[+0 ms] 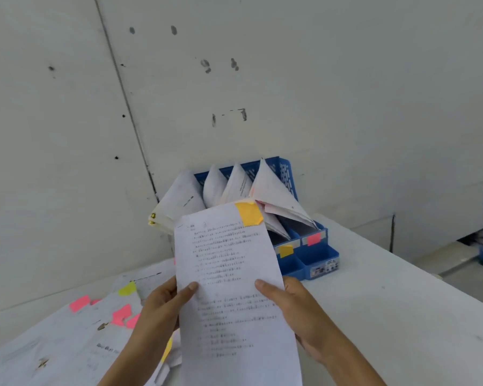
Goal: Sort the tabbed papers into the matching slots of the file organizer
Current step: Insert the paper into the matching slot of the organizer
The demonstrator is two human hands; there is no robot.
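White printed sheet (229,274) is held in the air by both hands, text side to the camera. Left hand (159,305) grips its left edge, thumb on the front, fingers curled behind. Right hand (301,313) grips the right edge the same way, thumb in front. Print is blurred and unreadable. Orange tab (248,214) is stuck on the sheet's top edge, toward 1 o'clock. The sheet's top overlaps the lower left of the blue file organizer (289,174), which is at 12 o'clock from the hands. It stands on the white table (388,302) against the wall (262,79). Its slots hold filed papers (273,188), fanned and leaning. Two slot labels show at 3 o'clock of the sheet's upper part: yellow label (285,250), with pink label (313,239) on the next slot right. The left slot fronts are hidden behind the sheet. Loose paper pile (62,344) lies on the table at 8 to 9 o'clock of the left hand. It carries pink tabs (79,303) and a yellow-green tab (127,288).
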